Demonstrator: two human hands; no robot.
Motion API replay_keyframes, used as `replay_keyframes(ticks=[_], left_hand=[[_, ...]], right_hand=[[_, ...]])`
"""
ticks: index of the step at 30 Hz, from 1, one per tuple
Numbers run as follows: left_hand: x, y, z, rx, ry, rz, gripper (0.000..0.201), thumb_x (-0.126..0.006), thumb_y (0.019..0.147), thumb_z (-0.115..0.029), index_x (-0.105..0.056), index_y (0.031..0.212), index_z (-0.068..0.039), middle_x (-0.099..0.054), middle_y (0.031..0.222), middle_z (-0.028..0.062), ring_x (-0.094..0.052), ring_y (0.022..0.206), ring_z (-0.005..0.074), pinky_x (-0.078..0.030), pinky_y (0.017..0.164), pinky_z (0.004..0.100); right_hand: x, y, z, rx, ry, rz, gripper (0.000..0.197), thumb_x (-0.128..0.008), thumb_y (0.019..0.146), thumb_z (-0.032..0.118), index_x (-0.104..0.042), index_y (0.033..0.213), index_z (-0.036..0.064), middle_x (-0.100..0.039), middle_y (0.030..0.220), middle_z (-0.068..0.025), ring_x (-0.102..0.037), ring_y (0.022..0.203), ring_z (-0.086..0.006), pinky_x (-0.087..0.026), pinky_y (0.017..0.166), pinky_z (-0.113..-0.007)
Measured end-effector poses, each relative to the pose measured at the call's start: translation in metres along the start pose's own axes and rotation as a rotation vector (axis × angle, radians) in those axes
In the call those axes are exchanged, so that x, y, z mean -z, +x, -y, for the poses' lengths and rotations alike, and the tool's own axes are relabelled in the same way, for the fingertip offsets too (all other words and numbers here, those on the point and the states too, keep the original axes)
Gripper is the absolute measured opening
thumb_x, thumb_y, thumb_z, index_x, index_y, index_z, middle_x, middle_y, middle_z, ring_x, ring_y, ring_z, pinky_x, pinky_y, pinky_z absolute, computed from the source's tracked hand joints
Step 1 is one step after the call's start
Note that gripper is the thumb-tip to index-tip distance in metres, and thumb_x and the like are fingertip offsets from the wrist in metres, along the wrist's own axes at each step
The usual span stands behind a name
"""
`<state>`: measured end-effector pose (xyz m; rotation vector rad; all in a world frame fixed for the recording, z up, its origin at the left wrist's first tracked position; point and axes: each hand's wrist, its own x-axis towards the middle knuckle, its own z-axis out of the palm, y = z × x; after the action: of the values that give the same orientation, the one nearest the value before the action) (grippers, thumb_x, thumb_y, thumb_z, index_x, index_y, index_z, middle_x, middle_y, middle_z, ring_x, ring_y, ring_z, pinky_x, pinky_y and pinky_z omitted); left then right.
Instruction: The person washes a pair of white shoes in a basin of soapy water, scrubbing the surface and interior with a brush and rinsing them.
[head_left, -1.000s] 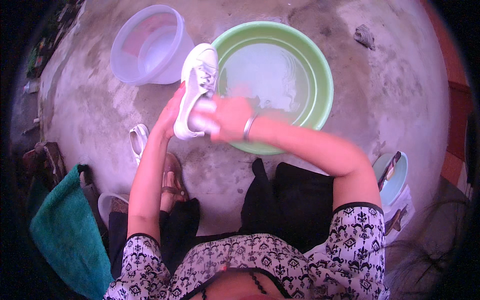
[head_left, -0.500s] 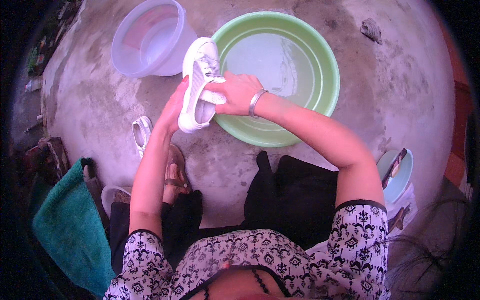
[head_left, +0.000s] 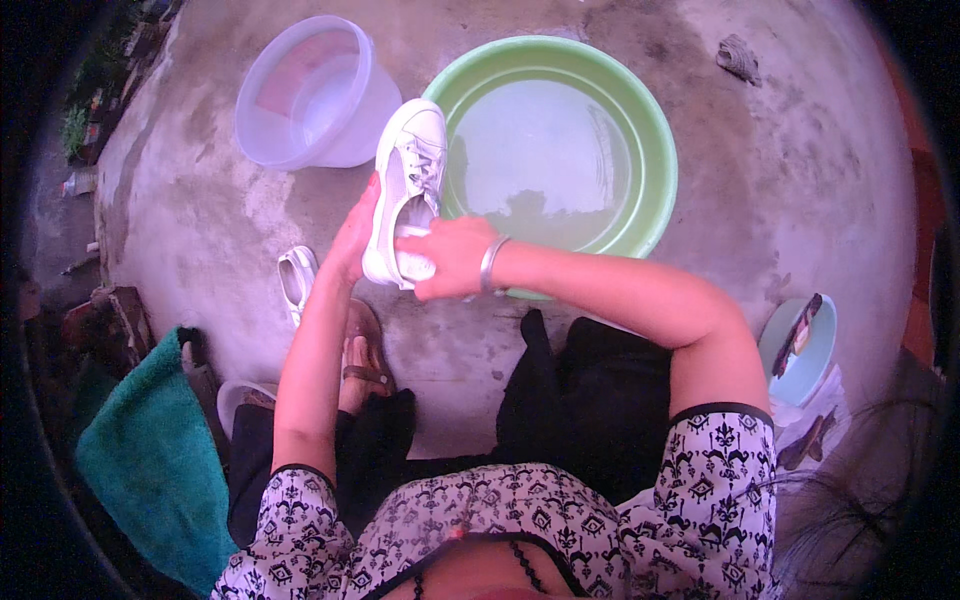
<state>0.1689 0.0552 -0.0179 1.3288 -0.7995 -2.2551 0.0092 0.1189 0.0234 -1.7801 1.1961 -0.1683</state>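
My left hand (head_left: 352, 235) grips a white lace-up sneaker (head_left: 412, 135) along its outer side, sole turned left, toe pointing away from me. My right hand (head_left: 455, 258), with a silver bangle at the wrist, is closed at the heel opening of the sneaker. Its fingers press a small white rounded block (head_left: 415, 265) against the heel area; what exactly this block is I cannot make out. Both hands are held above the near left rim of a green basin (head_left: 655, 190) of cloudy water. A second white shoe (head_left: 297, 280) stands on the ground left of my left forearm.
A translucent whitish tub (head_left: 365, 135) stands behind the sneaker at the left. A grey, rough wad (head_left: 738, 60) lies far right on the concrete. At my right is a pale blue bowl (head_left: 815, 345) with a dark-handled item across it. A teal towel (head_left: 150, 460) hangs at my left.
My right hand has slid from the sneaker's middle opening toward its heel with the white block. The sneaker has shifted slightly nearer and turned to show more of its opening.
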Motion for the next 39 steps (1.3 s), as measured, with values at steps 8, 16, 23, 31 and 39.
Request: replay_keyframes(ticks=[8,16,23,31,39], left_hand=[[0.038,-0.004,0.021,0.14,-0.439,0.541,0.067,-0.026,0.079,-0.058,-0.027,0.126,-0.01,-0.044,0.114,0.0164,-0.048,0.099,0.0329,-0.045,0.076,0.0482],[-0.004,-0.003,0.006,-0.012,-0.416,0.079,0.06,-0.021,0.085,-0.049,-0.029,0.123,-0.003,-0.043,0.116,0.0159,-0.045,0.104,0.0287,-0.038,0.089,0.0401],[0.015,-0.004,0.019,-0.069,0.025,-0.057,0.07,-0.028,0.08,-0.056,-0.03,0.121,0.001,-0.046,0.112,0.0174,-0.049,0.099,0.0243,-0.042,0.083,0.0331],[-0.008,-0.022,-0.004,-0.304,0.582,-0.014,0.059,-0.048,0.078,-0.009,-0.022,0.13,-0.016,-0.047,0.089,0.0045,-0.049,0.074,0.0086,-0.041,0.064,0.0228],[0.003,-0.031,0.004,-0.532,1.064,-0.018,0.04,-0.041,0.067,0.005,-0.046,0.105,-0.008,-0.044,0.085,0.0082,-0.046,0.066,0.0127,-0.039,0.058,0.0233]], right_hand=[[0.049,0.012,0.015,-0.185,0.705,-0.055,0.051,-0.055,0.063,0.036,-0.052,0.11,0.0146,-0.059,0.078,-0.0068,-0.056,0.058,-0.0137,-0.039,0.038,-0.026],[0.012,0.011,0.023,-0.157,0.221,-0.186,0.047,-0.051,0.065,0.037,-0.049,0.104,0.0116,-0.058,0.086,-0.015,-0.057,0.077,-0.029,-0.043,0.069,-0.035],[0.003,0.001,0.017,-0.112,0.16,-0.011,0.055,-0.053,0.063,0.037,-0.041,0.114,0.0203,-0.055,0.091,-0.0173,-0.055,0.08,-0.0306,-0.042,0.069,-0.038],[0.016,-0.009,0.003,-0.173,-0.192,-0.101,0.063,-0.057,0.06,0.036,-0.037,0.118,0.0256,-0.049,0.096,-0.017,-0.053,0.085,-0.0316,-0.042,0.07,-0.04],[0.01,-0.023,-0.013,-0.035,-0.098,-0.144,0.074,-0.063,0.054,0.031,-0.034,0.12,0.0116,-0.05,0.1,-0.0171,-0.053,0.086,-0.0314,-0.043,0.071,-0.037]])
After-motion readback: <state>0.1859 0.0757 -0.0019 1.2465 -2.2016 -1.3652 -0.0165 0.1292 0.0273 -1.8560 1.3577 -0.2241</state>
